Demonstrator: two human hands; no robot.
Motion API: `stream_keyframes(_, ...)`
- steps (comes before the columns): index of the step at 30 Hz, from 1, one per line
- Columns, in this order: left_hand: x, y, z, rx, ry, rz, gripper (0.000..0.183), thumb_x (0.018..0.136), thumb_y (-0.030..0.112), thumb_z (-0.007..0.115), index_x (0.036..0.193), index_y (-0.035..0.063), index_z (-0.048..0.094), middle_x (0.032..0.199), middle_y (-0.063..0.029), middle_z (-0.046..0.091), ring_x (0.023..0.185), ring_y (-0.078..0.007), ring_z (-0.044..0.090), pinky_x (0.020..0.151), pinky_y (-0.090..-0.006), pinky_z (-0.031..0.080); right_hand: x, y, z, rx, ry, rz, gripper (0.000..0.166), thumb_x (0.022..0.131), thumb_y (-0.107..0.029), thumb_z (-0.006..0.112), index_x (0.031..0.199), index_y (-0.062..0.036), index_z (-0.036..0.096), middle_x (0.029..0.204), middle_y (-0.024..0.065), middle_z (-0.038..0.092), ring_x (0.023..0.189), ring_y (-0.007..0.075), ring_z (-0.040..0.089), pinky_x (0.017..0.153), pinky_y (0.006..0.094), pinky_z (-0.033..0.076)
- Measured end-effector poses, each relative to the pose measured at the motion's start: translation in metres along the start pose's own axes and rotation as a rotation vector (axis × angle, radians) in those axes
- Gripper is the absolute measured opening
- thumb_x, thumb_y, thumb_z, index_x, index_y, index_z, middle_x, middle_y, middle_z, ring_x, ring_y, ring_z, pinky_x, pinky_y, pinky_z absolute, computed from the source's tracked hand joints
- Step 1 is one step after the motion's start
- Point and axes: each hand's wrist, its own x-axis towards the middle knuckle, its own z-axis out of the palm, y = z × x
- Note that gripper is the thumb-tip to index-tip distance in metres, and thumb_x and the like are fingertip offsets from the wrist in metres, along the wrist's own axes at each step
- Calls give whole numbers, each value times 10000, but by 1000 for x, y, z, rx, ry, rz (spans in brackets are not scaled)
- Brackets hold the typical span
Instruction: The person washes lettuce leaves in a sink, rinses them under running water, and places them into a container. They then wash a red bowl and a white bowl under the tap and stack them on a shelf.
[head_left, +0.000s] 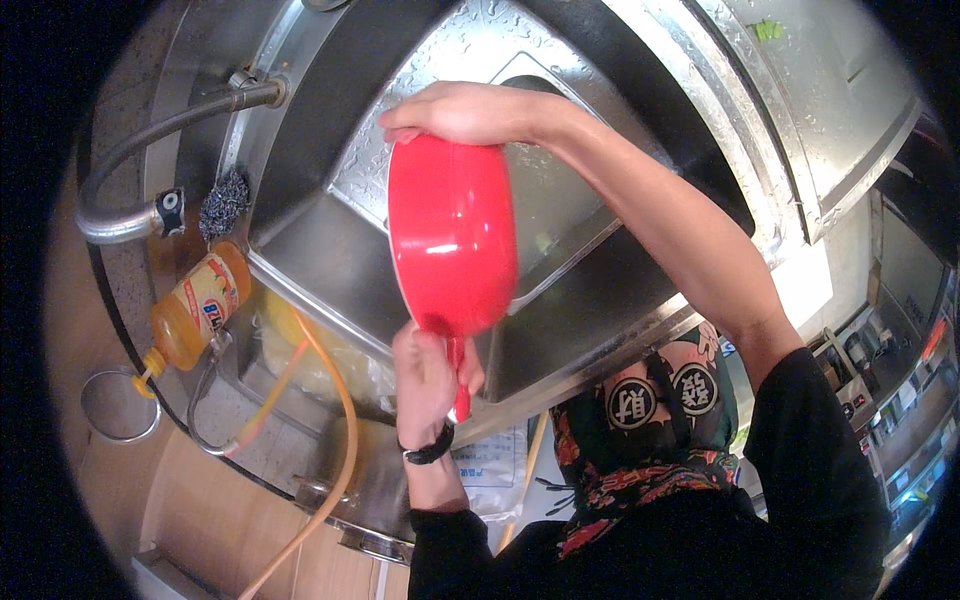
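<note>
A red saucepan (454, 232) is held on its side over a stainless steel sink (315, 240), its outer wall towards me and its mouth turned to the left. My left hand (431, 379), with a black wristband, is closed around the pan's red handle (460, 382). At the far end, my right hand (457, 112) grips the pan's rim, fingers bent over the edge. Behind the pan, a rectangular metal basin (559, 281) with cloudy water and a small green piece is partly hidden. The pan's inside is out of sight.
Left of the sink are a curved metal faucet (127, 225), a steel wool scrubber (225, 204) and an orange-yellow bottle (201, 304). An orange hose (349, 420) curves past a plastic bag (360, 375). A leaf piece (766, 30) lies on the metal surface at upper right.
</note>
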Motion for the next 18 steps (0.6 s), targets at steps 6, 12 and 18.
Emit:
stream_keyframes(6, -13, -21, -5, -551, -123, -105, 777, 920, 706, 306, 1346, 66, 413, 603, -49, 493, 363, -79, 297, 319, -224, 277, -22, 42, 17, 513, 111, 263, 532, 1011, -442, 396, 1255, -20, 607, 1187, 152, 637, 1097, 194, 608, 979, 329, 460)
stream_keyframes(12, 0, -42, 2, -1063, -139, -87, 906, 822, 783, 393, 1444, 126, 338, 795, -71, 605, 375, -69, 314, 309, -209, 279, -33, 81, 47, 727, 348, 269, 536, 1024, -494, 321, 985, -44, 608, 917, 59, 633, 818, 147, 569, 800, 367, 470)
stream_keyframes(18, 49, -53, 10, -1437, -164, 220, 940, 787, 705, 566, 1399, 20, 368, 512, 22, 342, 407, -80, 362, 351, -174, 311, -63, 68, 124, 692, 361, 140, 534, 1029, -475, 307, 1175, 19, 448, 906, 118, 622, 801, 184, 604, 778, 350, 504)
